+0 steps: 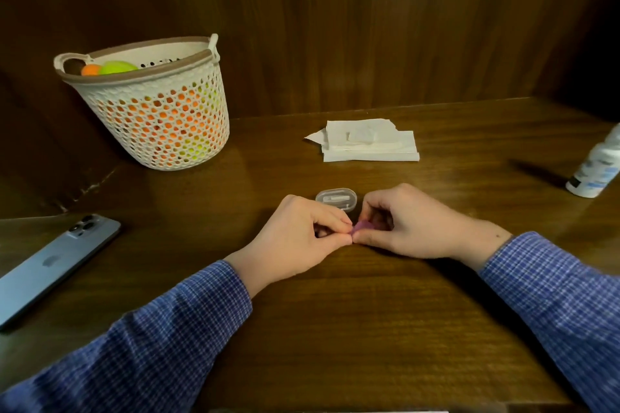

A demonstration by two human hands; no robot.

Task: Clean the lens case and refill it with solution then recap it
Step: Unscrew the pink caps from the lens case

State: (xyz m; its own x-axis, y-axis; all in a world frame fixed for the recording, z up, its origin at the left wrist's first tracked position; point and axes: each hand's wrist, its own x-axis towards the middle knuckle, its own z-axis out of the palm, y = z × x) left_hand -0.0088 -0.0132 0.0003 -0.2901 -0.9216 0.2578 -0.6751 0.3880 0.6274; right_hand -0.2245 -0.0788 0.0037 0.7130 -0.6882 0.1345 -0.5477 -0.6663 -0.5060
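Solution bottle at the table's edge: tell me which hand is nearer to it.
Right. The right hand sits at table centre pinching the purple lens case, with the solution bottle off to its right. The left hand lies farther away, left of the case.

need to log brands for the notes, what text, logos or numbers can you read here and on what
No readable words or numbers anywhere.
Phone: a logo mark on its back, no letters.
Solution bottle: blue label print, too blurred to read.
Clear small case, purple lens case, tissues, basket: no text visible.
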